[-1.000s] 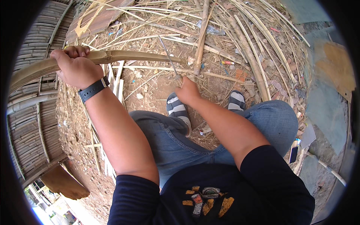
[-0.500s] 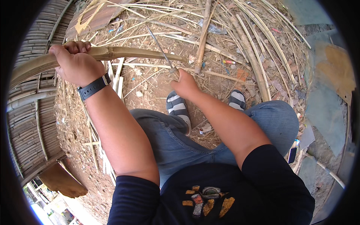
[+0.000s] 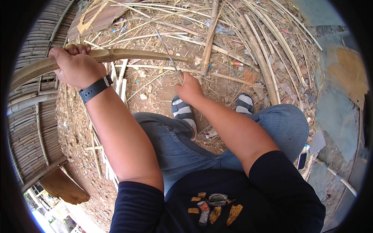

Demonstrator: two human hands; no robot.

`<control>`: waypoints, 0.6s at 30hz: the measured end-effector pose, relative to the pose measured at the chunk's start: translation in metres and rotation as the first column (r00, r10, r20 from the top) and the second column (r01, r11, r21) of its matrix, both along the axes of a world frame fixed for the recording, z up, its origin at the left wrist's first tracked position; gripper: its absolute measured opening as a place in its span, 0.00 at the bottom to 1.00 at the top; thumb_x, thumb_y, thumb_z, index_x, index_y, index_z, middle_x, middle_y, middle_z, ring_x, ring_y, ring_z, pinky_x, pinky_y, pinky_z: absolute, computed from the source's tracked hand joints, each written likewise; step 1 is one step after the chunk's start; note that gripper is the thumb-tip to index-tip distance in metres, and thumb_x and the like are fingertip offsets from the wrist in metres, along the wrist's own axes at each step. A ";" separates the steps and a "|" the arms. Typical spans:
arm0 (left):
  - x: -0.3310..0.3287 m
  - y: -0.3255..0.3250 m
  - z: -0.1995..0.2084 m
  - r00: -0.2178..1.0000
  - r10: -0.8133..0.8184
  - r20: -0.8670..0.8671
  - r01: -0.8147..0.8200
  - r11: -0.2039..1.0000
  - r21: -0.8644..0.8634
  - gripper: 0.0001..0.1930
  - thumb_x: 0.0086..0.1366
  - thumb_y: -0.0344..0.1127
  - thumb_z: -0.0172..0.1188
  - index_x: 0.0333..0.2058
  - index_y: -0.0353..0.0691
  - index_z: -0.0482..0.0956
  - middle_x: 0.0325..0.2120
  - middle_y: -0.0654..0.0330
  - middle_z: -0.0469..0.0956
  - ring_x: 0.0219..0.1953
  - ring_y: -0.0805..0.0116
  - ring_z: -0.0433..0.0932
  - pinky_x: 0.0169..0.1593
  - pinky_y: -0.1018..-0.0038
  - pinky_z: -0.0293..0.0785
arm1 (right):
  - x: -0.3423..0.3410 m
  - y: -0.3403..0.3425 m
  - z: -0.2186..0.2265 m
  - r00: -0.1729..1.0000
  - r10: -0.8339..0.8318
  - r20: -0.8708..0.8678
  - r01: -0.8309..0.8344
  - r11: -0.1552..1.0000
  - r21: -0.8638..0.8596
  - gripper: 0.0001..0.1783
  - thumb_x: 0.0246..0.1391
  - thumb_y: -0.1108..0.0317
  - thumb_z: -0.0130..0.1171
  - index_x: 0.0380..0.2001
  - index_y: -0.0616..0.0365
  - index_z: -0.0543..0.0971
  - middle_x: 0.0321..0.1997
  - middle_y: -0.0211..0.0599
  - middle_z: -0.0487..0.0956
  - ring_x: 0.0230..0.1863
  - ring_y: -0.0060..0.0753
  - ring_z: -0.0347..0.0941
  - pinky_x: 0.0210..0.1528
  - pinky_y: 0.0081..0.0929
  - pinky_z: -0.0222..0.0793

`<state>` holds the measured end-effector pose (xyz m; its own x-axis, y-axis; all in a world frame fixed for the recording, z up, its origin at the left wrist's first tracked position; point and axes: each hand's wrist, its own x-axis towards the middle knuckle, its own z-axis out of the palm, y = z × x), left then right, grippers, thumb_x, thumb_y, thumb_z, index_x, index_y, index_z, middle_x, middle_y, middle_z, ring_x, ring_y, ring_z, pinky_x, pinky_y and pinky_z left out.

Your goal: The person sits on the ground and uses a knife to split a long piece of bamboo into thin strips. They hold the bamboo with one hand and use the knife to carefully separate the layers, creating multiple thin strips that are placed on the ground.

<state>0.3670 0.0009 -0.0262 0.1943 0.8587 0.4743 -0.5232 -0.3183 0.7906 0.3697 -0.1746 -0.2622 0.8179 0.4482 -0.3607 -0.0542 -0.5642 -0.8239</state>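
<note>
My left hand [image 3: 77, 66], with a dark watch on its wrist, is closed around a long split bamboo pole [image 3: 134, 54]. The pole runs from the left rim of the view and tapers to an end in front of me. In my right hand [image 3: 190, 90] is the short wooden handle of a knife [image 3: 164, 47] with a long, narrow blade seen nearly edge-on. The blade slants up and to the left, crossing the pole close to its tapered end. Whether it touches the bamboo I cannot tell.
Bamboo strips and shavings litter the dirt ground ahead, with a thick bamboo pole [image 3: 260, 54] on the right. A woven bamboo wall [image 3: 33, 128] stands left. My sandalled feet [image 3: 182, 110] are below the knife. Grey sheets [image 3: 336, 124] and a phone [image 3: 302, 160] lie right.
The bamboo pole and my left hand have shifted slightly left. The knife's tip has swung a little to the right, so the blade stands somewhat steeper. Both grips stay the same.
</note>
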 end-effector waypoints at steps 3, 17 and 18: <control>-0.006 0.006 -0.004 0.999 -0.048 0.004 0.048 0.998 0.034 0.17 0.72 0.41 0.49 0.23 0.45 0.59 0.17 0.65 0.60 0.18 0.73 0.57 0.25 0.74 0.61 | 0.002 -0.002 0.015 0.995 0.096 0.017 -0.097 0.991 0.089 0.24 0.46 0.65 0.62 0.46 0.68 0.73 0.38 0.58 0.81 0.42 0.59 0.79 0.44 0.44 0.75; -0.003 0.017 -0.009 0.964 0.264 -0.029 -0.266 0.962 -0.057 0.23 0.71 0.45 0.53 0.49 0.30 0.58 0.23 0.60 0.69 0.21 0.70 0.66 0.26 0.72 0.70 | -0.013 -0.015 -0.031 1.000 0.006 -0.015 -0.007 0.998 -0.062 0.25 0.48 0.63 0.63 0.47 0.67 0.73 0.43 0.62 0.79 0.47 0.59 0.77 0.51 0.46 0.73; -0.003 0.016 -0.010 0.953 0.299 -0.043 -0.301 0.951 -0.073 0.25 0.71 0.46 0.53 0.51 0.29 0.57 0.24 0.59 0.69 0.22 0.69 0.67 0.27 0.72 0.71 | -0.014 -0.015 -0.032 1.000 0.026 0.015 -0.026 1.000 -0.012 0.25 0.49 0.63 0.63 0.47 0.67 0.73 0.43 0.61 0.80 0.47 0.59 0.77 0.51 0.46 0.73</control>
